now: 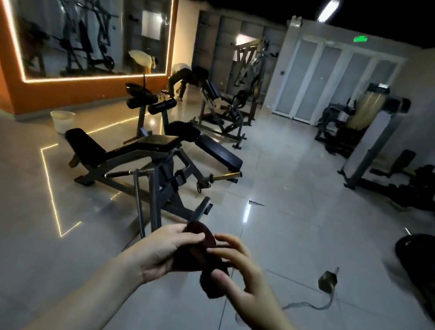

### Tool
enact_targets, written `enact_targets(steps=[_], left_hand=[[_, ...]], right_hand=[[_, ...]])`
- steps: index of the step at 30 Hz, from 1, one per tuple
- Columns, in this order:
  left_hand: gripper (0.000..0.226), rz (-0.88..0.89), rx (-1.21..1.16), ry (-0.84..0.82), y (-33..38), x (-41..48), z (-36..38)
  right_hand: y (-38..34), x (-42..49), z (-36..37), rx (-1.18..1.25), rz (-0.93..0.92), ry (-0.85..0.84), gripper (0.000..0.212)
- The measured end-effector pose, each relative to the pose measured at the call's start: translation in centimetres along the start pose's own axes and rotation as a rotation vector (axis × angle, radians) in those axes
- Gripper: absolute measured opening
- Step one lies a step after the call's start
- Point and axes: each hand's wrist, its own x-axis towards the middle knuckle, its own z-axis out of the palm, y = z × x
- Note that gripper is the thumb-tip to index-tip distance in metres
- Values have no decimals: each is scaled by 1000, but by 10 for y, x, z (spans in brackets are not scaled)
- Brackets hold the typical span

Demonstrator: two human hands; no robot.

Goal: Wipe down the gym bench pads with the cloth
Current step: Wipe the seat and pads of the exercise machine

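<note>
Gripping dark crumpled cloth (196, 256) with left hand (162, 254) and right hand (242, 274), well short of black cushioned bench pads (218, 152) ahead; seemingly unstarted.

Black, grey and orange
Dark maroon cloth (200, 252); black pads (87, 145); orange wall (73, 95) at upper left; cream bucket (61, 122); pale grey tiled floor (289, 170); white doors (332, 82).
</note>
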Motion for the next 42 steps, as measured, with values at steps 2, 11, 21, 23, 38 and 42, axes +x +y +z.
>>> enact_targets(steps=[2,11,21,23,38,42], left_hand=[[34,29,67,40,25,38,-39],[22,110,251,21,111,161,-162],[19,185,259,289,155,329,-304],[19,196,266,313,166,372,-333],[30,-22,232,282,222,646,-554],[47,-131,196,170,232,724,-626]], right_hand=[[23,56,10,249,140,61,42],[126,277,36,763,430,-570,52],[240,510,63,722,556,-565,65],[251,560,71,815,593,-468,67],[349,844,174,735,885,-139,45],[390,911,221,720,985,79,50]])
